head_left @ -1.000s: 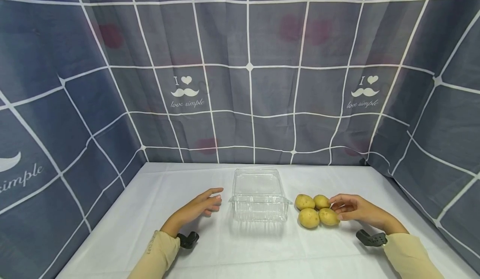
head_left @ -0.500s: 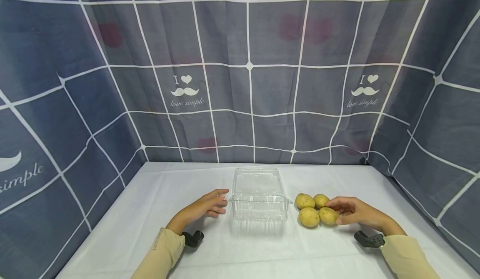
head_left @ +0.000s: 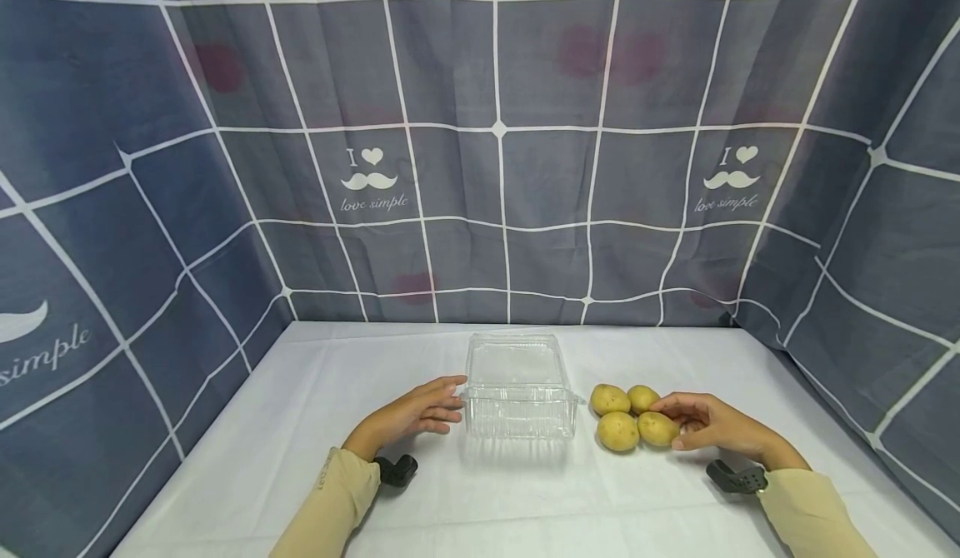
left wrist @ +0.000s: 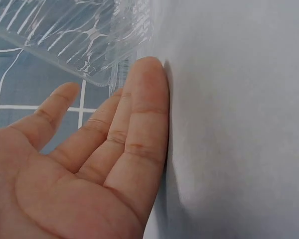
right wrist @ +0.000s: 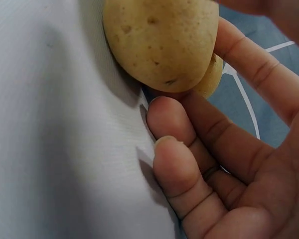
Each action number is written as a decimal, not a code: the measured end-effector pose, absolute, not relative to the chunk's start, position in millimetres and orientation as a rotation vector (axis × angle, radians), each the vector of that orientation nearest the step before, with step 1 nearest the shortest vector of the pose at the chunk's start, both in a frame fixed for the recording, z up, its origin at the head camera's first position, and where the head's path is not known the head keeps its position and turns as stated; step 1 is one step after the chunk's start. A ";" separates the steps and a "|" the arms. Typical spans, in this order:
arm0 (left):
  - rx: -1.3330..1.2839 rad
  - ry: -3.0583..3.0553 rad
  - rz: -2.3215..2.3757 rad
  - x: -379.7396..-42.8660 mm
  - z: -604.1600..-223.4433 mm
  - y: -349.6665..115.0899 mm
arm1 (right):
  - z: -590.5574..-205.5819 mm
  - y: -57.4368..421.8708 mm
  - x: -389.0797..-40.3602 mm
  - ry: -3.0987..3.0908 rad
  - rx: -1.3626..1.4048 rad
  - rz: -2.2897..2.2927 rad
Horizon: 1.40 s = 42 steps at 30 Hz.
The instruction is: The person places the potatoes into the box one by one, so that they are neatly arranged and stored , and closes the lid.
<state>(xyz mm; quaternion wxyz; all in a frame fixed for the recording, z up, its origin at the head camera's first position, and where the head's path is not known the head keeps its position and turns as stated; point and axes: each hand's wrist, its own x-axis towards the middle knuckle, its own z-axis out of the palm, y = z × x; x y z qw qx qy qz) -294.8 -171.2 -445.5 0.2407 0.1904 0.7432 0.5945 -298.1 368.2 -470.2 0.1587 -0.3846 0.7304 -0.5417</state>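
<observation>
A clear plastic clamshell box (head_left: 520, 416) stands mid-table with its lid (head_left: 516, 360) raised at the back. My left hand (head_left: 416, 412) is at the box's left side, fingers extended, fingertips right at its wall. In the left wrist view the ribbed clear box (left wrist: 74, 37) lies just beyond these fingers. To the right of the box, several yellow potatoes sit in a tight cluster. My right hand (head_left: 708, 423) grips the front right potato (head_left: 657, 430), thumb on the near side and fingers on the far side. Its end shows large in the right wrist view, with another potato (right wrist: 213, 78) partly hidden behind.
A white cloth (head_left: 465, 508) covers the table. Dark checked curtains (head_left: 450, 166) enclose it at the back and both sides. Black wrist cameras (head_left: 397, 470) sit on both wrists.
My left hand has moved right, up to the box's side. My right hand has shifted slightly left and closed around the front right potato. The box and potatoes stay in place.
</observation>
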 end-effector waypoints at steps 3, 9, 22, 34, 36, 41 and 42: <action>0.518 2.033 1.618 -296.8 -446.0 -168.5 | -470.7 368.5 -298.0 2.083 -1.099 -1.559; 0.525 2.036 1.599 -298.0 -446.1 -163.8 | -472.0 368.5 -297.7 2.089 -1.081 -1.570; 0.552 2.019 1.570 -298.3 -444.6 -162.6 | -471.5 365.7 -294.7 2.119 -1.058 -1.594; 0.628 2.005 1.553 -298.2 -444.4 -164.2 | -472.3 365.6 -293.7 2.195 -1.069 -1.575; 0.643 2.009 1.548 -298.9 -446.1 -164.9 | -472.3 365.6 -293.1 2.214 -1.071 -1.569; 0.661 2.005 1.548 -300.2 -449.1 -167.3 | -473.1 364.7 -293.0 2.266 -1.089 -1.568; 0.668 2.007 1.550 -300.5 -449.9 -167.6 | -473.1 364.5 -293.1 2.277 -1.093 -1.569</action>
